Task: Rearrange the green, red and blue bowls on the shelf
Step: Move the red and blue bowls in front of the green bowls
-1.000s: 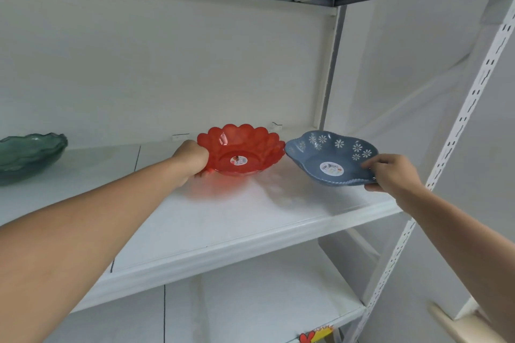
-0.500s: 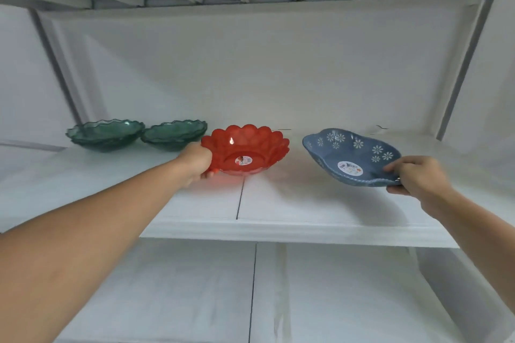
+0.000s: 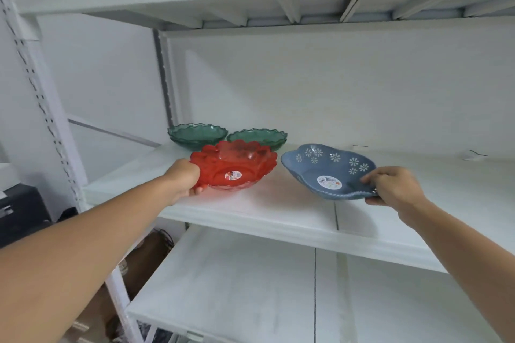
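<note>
My left hand grips the near left rim of a red scalloped bowl, which is tilted toward me just in front of two green bowls. The left green bowl and the right green bowl stand side by side at the back left of the white shelf. My right hand holds the near right rim of a blue bowl with white flowers, also tilted, to the right of the red one.
The shelf's slotted upright post stands at the left. Another shelf board lies below and one more above. Dark equipment and brown boxes sit low at the left.
My view has swung to the left. Both hands have carried the red and blue bowls leftward along the shelf, so the red bowl now sits right in front of the green ones.
</note>
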